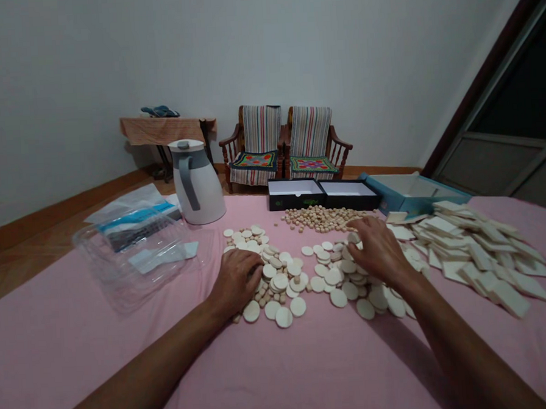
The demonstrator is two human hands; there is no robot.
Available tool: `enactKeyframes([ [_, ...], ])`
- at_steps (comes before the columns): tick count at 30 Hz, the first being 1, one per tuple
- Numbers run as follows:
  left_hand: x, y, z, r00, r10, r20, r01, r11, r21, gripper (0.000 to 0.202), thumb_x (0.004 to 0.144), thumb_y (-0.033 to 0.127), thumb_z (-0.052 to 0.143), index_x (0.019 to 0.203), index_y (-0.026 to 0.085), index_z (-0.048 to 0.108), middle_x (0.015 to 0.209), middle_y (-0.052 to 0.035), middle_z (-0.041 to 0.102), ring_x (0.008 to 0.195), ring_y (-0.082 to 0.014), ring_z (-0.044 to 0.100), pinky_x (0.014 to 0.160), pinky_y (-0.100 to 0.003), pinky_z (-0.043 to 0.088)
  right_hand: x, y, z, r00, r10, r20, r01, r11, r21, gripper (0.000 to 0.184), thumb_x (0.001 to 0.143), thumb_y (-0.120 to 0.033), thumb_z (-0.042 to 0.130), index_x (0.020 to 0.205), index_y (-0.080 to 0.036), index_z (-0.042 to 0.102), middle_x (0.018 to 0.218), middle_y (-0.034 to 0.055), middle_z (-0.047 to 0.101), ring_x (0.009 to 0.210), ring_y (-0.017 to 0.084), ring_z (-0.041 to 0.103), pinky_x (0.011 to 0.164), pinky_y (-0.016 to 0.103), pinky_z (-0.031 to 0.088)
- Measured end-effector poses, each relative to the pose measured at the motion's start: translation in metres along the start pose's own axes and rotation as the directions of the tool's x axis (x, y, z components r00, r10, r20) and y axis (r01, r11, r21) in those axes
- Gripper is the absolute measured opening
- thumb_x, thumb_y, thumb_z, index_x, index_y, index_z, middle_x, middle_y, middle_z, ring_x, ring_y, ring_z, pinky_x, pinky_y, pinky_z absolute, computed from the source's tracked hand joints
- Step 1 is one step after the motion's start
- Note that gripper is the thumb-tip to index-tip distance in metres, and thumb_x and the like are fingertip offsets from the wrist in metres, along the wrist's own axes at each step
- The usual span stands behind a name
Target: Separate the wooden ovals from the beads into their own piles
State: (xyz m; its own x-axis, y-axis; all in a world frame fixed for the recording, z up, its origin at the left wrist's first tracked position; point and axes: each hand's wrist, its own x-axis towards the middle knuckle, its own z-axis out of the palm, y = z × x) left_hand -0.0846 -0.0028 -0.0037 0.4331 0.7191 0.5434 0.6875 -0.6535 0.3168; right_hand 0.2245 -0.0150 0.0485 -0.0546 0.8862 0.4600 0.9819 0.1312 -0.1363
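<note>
My left hand [235, 280] rests on the left edge of a heap of round wooden discs [281, 281], with small wooden cubes [262, 298] mixed in. Its fingers curve loosely over the pieces, thumb apart from the forefinger, and the fingertips are partly hidden. Over a second heap of wooden discs [334, 276] to the right, my right hand [376, 248] has its thumb and fingers bent around a pale wooden disc [353, 238]. Behind that heap lies a spread of small wooden cubes [322, 219].
Square wooden tiles [481, 248] are piled at the right. At the back stand two black box trays [298, 201] and a blue box [399, 205]. A white jug [201, 190] and a clear plastic tray [121, 279] are at the left, on the pink cloth [282, 375].
</note>
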Motion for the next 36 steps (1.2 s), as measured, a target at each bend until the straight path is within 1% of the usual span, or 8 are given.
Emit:
enactKeyframes([
  [2, 0.0, -0.001, 0.0, 1.0, -0.001, -0.001, 0.001, 1.0, 0.001, 0.012, 0.084, 0.016, 0.055, 0.088, 0.019, 0.066, 0.093, -0.0051, 0.069, 0.092, -0.0223, 0.06, 0.088, -0.042, 0.04, -0.001, -0.006, 0.005, 0.999, -0.035, -0.027, 0.037, 0.997, 0.074, 0.028, 0.078, -0.017, 0.055, 0.105, -0.015, 0.061, 0.104, 0.0136, 0.058, 0.103, 0.028, 0.05, 0.087, 0.039, 0.038],
  [6, 0.0, -0.001, 0.001, 1.0, 0.004, -0.001, -0.004, 1.0, 0.009, 0.013, 0.085, 0.018, 0.054, 0.088, 0.019, 0.066, 0.093, -0.0054, 0.069, 0.092, -0.0222, 0.06, 0.088, -0.042, 0.04, -0.002, -0.038, 0.036, 0.951, -0.277, 0.136, 0.21, 0.904, 0.372, 0.03, 0.078, -0.009, 0.052, 0.105, -0.016, 0.061, 0.104, 0.009, 0.064, 0.098, 0.02, 0.055, 0.086, 0.031, 0.04],
  [13, -0.001, -0.001, 0.001, 1.0, 0.002, 0.009, -0.002, 1.0, 0.011, 0.013, 0.084, 0.017, 0.054, 0.089, 0.02, 0.067, 0.093, -0.0054, 0.069, 0.092, -0.0223, 0.06, 0.088, -0.042, 0.04, -0.002, -0.063, 0.073, 0.899, -0.307, 0.312, 0.193, 0.918, 0.347, 0.033, 0.081, -0.008, 0.049, 0.11, -0.018, 0.061, 0.105, 0.0078, 0.065, 0.098, 0.021, 0.053, 0.082, 0.03, 0.035],
  [22, 0.0, -0.002, 0.0, 1.0, 0.02, 0.018, -0.02, 1.0, 0.011, 0.014, 0.085, 0.019, 0.053, 0.089, 0.019, 0.067, 0.093, -0.0059, 0.069, 0.092, -0.0222, 0.06, 0.088, -0.043, 0.04, -0.01, -0.052, 0.043, 0.955, -0.209, 0.21, 0.169, 0.967, 0.191, 0.022, 0.081, -0.016, 0.052, 0.101, -0.017, 0.062, 0.097, 0.009, 0.058, 0.09, 0.02, 0.05, 0.076, 0.029, 0.035],
  [26, 0.001, -0.002, 0.0, 1.0, 0.012, 0.018, -0.013, 1.0, 0.023, 0.014, 0.086, 0.019, 0.053, 0.089, 0.019, 0.067, 0.093, -0.0061, 0.069, 0.092, -0.0224, 0.06, 0.088, -0.043, 0.04, -0.007, -0.018, 0.016, 0.999, -0.013, 0.043, 0.013, 1.0, -0.014, 0.021, 0.078, -0.022, 0.054, 0.097, -0.017, 0.062, 0.095, 0.0105, 0.058, 0.093, 0.024, 0.049, 0.076, 0.033, 0.035],
  [31, 0.001, -0.002, 0.001, 1.0, 0.01, 0.017, -0.011, 0.999, 0.038, 0.015, 0.086, 0.022, 0.053, 0.09, 0.019, 0.067, 0.094, -0.0067, 0.07, 0.093, -0.023, 0.061, 0.089, -0.044, 0.041, -0.004, 0.01, 0.004, 0.968, 0.173, -0.181, -0.206, 0.961, -0.183, 0.027, 0.078, -0.024, 0.053, 0.101, -0.014, 0.061, 0.103, 0.0154, 0.058, 0.096, 0.03, 0.049, 0.076, 0.039, 0.034],
  [33, 0.001, -0.002, 0.001, 1.0, 0.012, 0.021, -0.012, 0.999, 0.042, 0.015, 0.086, 0.022, 0.052, 0.09, 0.019, 0.067, 0.094, -0.0068, 0.07, 0.092, -0.023, 0.061, 0.089, -0.044, 0.041, -0.005, 0.006, 0.009, 0.975, 0.12, -0.187, -0.138, 0.987, -0.087, 0.029, 0.078, -0.021, 0.052, 0.105, -0.014, 0.061, 0.106, 0.0149, 0.058, 0.1, 0.029, 0.049, 0.08, 0.039, 0.035],
  [36, 0.001, -0.002, 0.0, 1.0, 0.01, 0.022, -0.011, 0.999, 0.047, 0.016, 0.086, 0.022, 0.052, 0.09, 0.019, 0.067, 0.094, -0.0069, 0.07, 0.092, -0.0228, 0.061, 0.089, -0.044, 0.042, -0.011, -0.014, 0.022, 0.997, -0.08, 0.003, 0.078, 0.978, 0.192, 0.026, 0.078, -0.017, 0.051, 0.102, -0.016, 0.062, 0.1, 0.0097, 0.061, 0.095, 0.023, 0.052, 0.082, 0.035, 0.036],
])
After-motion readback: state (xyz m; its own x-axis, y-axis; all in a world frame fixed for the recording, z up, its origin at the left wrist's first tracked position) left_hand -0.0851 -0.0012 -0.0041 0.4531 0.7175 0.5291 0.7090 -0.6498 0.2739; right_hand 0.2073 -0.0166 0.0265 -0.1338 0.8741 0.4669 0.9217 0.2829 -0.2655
